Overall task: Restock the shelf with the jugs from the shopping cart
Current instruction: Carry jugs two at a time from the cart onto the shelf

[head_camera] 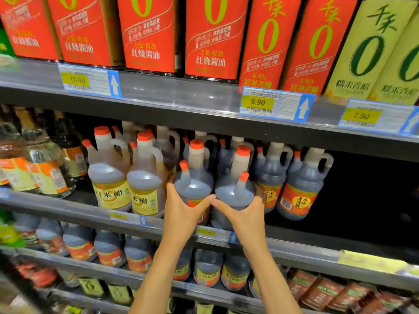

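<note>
Two dark vinegar jugs with red caps stand side by side at the front edge of the middle shelf (294, 236). My left hand (181, 211) grips the lower body of the left jug (195, 177). My right hand (244, 216) grips the lower body of the right jug (235, 186). My thumbs almost touch between the two jugs. Both jugs are upright, their labels mostly hidden by my hands. The shopping cart is not in view.
More dark jugs (299, 184) stand to the right and behind, pale rice-vinegar jugs (111, 175) to the left. A dark gap (367, 196) lies at the shelf's far right. Red boxed bottles (149, 32) fill the shelf above; smaller jugs (108, 248) line the shelf below.
</note>
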`<action>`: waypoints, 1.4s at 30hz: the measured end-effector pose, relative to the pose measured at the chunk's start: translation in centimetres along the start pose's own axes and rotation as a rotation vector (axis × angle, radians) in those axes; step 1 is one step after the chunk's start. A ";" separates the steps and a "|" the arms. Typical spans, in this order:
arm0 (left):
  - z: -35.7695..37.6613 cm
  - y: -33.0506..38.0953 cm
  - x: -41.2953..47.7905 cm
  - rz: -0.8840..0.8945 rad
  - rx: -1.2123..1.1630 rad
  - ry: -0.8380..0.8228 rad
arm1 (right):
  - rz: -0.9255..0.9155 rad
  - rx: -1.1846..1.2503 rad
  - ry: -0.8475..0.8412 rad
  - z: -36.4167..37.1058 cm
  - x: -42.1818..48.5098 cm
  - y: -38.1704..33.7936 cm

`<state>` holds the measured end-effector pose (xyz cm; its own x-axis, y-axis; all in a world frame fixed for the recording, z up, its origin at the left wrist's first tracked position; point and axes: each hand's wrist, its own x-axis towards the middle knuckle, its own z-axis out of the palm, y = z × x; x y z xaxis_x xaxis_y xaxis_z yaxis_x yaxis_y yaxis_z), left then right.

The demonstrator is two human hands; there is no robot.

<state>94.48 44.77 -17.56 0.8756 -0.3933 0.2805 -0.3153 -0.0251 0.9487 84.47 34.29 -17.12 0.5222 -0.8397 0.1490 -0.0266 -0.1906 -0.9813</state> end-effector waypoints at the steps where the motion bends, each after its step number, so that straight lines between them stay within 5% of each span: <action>1: -0.1 0.0 -0.1 -0.003 -0.001 0.001 | 0.002 0.002 0.008 0.0 -0.1 -0.1; 18: -2.8 -0.8 -1.0 0.144 0.496 -0.065 | -0.126 -0.131 0.026 -2.1 -3.4 -1.1; 25: -6.4 0.6 -1.8 0.348 0.735 -0.167 | -0.226 -0.462 0.080 -2.5 -6.0 -3.4; 33: -11.7 5.6 -4.1 0.518 1.206 -0.377 | -0.240 -1.267 -0.068 -2.2 -12.3 -7.2; 42: -15.1 8.2 -8.4 0.518 1.399 -0.479 | -0.169 -1.439 -0.168 -3.1 -17.5 -10.1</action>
<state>90.03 61.71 -9.94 0.4608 -0.8664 0.1925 -0.8480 -0.4938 -0.1923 72.99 49.29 -9.47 0.6941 -0.7075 0.1329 -0.7163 -0.6972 0.0290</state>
